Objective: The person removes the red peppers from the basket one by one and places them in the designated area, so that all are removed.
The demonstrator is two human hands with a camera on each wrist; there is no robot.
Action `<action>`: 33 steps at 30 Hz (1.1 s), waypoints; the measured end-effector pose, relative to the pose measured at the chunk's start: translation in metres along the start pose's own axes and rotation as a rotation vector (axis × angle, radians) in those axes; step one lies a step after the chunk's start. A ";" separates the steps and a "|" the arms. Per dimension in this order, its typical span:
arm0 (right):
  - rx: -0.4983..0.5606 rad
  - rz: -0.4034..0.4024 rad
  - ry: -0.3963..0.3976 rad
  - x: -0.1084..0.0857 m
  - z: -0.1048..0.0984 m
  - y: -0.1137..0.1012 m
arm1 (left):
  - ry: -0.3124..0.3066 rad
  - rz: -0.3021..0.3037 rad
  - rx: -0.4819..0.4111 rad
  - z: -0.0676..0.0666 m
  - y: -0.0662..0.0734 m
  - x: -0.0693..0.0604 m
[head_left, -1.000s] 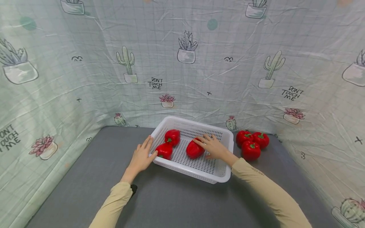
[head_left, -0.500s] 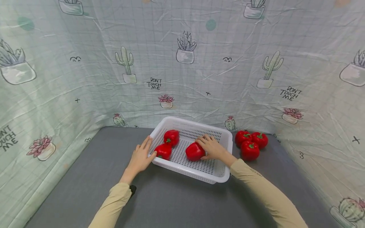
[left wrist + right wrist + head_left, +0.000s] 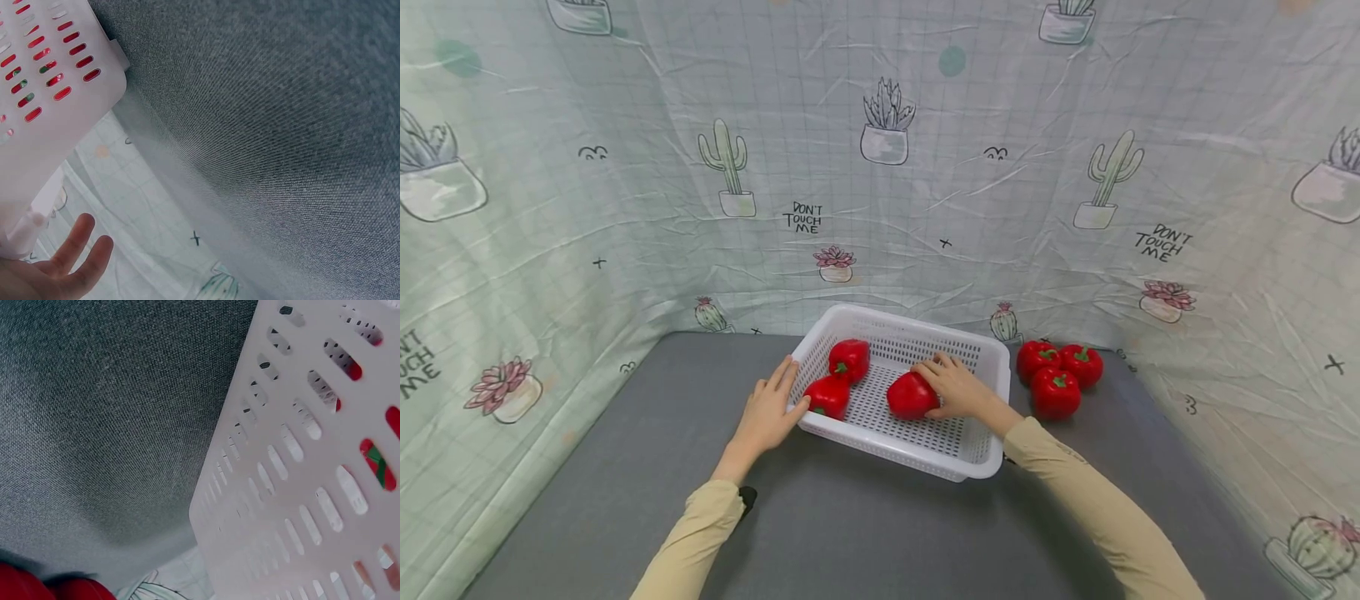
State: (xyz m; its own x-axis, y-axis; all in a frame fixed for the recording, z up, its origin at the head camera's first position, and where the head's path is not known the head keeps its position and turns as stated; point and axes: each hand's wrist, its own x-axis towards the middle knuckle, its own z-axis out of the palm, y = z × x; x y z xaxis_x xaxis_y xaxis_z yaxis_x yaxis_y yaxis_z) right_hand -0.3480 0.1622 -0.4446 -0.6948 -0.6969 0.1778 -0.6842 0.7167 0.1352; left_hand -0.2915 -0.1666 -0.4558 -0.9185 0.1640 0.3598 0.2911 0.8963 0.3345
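A white perforated plastic basket (image 3: pixel 880 442) stands on the grey table, set at a slant. My left hand (image 3: pixel 765 415) rests on its left rim, fingers straight and spread, thumb lying at the near left corner. In the left wrist view two fingers (image 3: pixel 87 262) stick out past the basket wall. Inside the basket my right hand (image 3: pixel 961 390) holds a red bell pepper (image 3: pixel 910 396), fingers over its far side and thumb on the near side. Two more bell peppers lie at the basket's left end, one behind (image 3: pixel 848 358) and one in front (image 3: pixel 827 395).
Three red bell peppers stand in a cluster just right of the basket: one at the front (image 3: pixel 1056 395), one at the back left (image 3: pixel 1037 358), one at the back right (image 3: pixel 1082 367). A cactus-print cloth (image 3: pixel 925 208) encloses the grey table (image 3: pixel 865 533) behind and at both sides.
My right hand has closed its grip on the pepper in the basket's middle, and that pepper has turned a little. My left hand stays on the rim.
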 end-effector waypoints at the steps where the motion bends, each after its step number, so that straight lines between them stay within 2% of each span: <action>1: 0.004 0.003 -0.005 0.000 0.000 0.000 | 0.000 0.001 -0.001 0.000 0.000 0.000; 9: 0.053 0.011 -0.002 0.001 -0.003 0.000 | -0.002 0.000 -0.001 -0.001 0.000 0.000; 21: 0.113 -0.020 0.095 -0.002 -0.004 0.000 | -0.005 -0.007 -0.002 -0.002 0.002 0.000; 33: 0.109 0.053 -0.012 0.000 -0.004 0.000 | -0.011 -0.009 -0.012 -0.001 0.001 -0.001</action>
State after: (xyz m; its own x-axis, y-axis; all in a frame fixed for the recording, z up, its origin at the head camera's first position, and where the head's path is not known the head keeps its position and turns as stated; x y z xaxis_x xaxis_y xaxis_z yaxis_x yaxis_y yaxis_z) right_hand -0.3465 0.1623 -0.4403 -0.7330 -0.6587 0.1697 -0.6659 0.7458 0.0188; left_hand -0.2900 -0.1664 -0.4545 -0.9240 0.1607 0.3470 0.2859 0.8928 0.3481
